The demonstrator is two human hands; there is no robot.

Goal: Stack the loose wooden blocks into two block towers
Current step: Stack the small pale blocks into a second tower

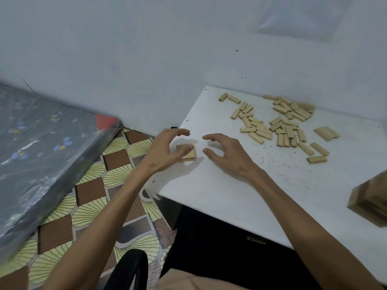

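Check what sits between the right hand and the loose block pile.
Head view: bare tabletop only between right hand and loose block pile.

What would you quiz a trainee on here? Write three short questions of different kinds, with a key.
1. True or false: the right hand holds a block.
2. Where on the table do most loose blocks lie? A by the wall; B at the near edge; C under the hands.
3. Which hand's thumb lies over the flat row of blocks?
Key: 1 false; 2 A; 3 the left hand.
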